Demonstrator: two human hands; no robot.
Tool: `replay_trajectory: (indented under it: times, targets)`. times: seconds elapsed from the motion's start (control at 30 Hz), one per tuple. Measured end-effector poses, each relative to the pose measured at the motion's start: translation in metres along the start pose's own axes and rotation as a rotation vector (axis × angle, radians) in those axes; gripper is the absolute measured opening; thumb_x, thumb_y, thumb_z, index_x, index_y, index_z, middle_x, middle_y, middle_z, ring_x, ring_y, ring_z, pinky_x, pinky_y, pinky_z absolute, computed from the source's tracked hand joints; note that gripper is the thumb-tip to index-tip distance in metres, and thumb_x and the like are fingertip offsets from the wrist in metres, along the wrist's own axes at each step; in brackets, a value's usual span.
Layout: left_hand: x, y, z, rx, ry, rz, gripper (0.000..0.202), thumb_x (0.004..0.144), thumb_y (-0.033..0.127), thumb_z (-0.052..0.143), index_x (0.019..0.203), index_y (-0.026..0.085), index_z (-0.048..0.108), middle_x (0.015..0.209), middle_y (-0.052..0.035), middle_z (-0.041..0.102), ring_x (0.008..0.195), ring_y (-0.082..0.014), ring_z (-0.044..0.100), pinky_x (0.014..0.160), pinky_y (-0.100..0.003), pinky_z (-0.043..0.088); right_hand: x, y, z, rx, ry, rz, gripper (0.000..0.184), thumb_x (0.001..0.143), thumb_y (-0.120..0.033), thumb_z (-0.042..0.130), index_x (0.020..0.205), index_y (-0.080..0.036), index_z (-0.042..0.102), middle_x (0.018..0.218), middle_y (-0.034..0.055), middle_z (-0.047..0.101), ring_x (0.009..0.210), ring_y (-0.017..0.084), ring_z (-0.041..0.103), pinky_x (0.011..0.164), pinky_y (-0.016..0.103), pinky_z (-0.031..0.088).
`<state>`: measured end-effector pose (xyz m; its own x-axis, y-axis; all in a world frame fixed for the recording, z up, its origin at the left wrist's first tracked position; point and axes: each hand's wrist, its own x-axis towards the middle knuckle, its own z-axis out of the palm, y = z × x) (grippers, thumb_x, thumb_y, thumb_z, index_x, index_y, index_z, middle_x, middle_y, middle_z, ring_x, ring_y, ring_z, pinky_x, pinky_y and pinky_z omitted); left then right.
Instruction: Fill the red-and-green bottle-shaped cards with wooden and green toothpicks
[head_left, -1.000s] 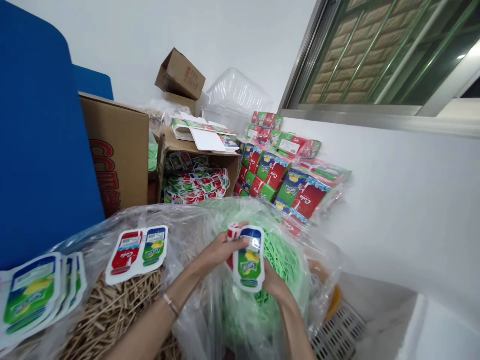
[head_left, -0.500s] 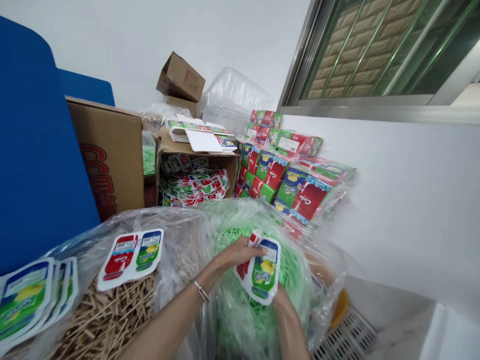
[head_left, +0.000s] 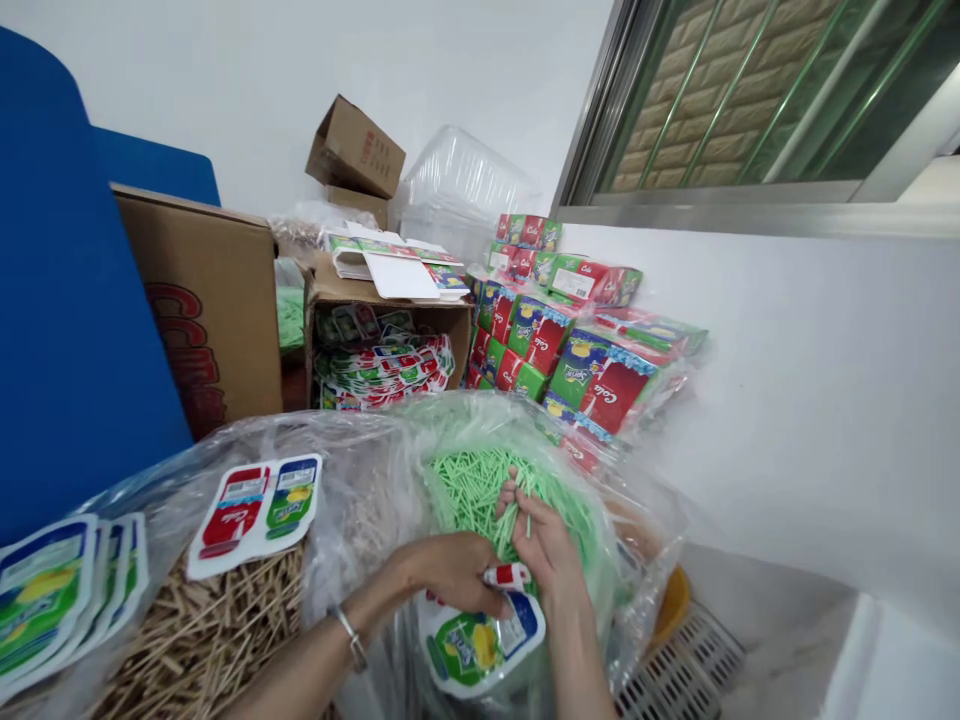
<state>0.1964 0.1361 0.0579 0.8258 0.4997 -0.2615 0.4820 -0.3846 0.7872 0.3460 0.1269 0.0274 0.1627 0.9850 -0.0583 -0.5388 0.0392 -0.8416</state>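
Observation:
My left hand (head_left: 466, 568), with a bracelet at the wrist, is closed on a bottle-shaped printed card (head_left: 480, 645) with a green Sprite picture. A small red-and-white tip (head_left: 507, 575) sticks out by its thumb. My right hand (head_left: 551, 545) is palm up with its fingers curled around a few thin green sticks (head_left: 517, 505). It is over a clear plastic bag (head_left: 600, 590) filled with loose green sticks (head_left: 469, 485). The two hands are close together, the left one partly in front of the right.
At left, a bag of brown sticks (head_left: 217, 630) has a Cola-and-Sprite card (head_left: 255, 515) on it, beside several stacked cards (head_left: 52, 590). Behind stand an open carton of printed cards (head_left: 390, 370) and wrapped Cola-Sprite boxes (head_left: 592, 380). A grey crate (head_left: 686, 665) lies low at right.
My left hand has moved down and left with the card. My right hand, before hidden behind the card, has come up into sight with green sticks in its fingers.

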Motion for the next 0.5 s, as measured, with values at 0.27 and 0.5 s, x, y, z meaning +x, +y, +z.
replay_trajectory:
  times: [0.27,0.5]
  targets:
    - [0.002,-0.004,0.005,-0.045,0.092,0.016,0.026,0.070,0.026,0.056,0.050,0.020,0.039,0.043,0.0087,0.035,0.040,-0.0079,0.035,0.038,-0.020,0.024,-0.020,0.004,0.001,0.143,0.038,0.046,0.057,0.055,-0.019,0.079,0.109,-0.026,0.062,0.090,-0.0030,0.070,0.058,0.010,0.058,0.048,0.019,0.049]
    - [0.011,-0.007,0.016,-0.104,0.107,0.018,0.019,0.067,0.023,0.058,0.052,0.019,0.046,0.049,0.0085,0.040,0.048,-0.0092,0.040,0.045,-0.019,0.030,-0.022,0.009,0.004,0.109,-0.006,0.136,0.041,0.057,-0.026,0.081,0.093,-0.021,0.064,0.072,-0.0033,0.066,0.050,0.011,0.056,0.039,0.019,0.044]
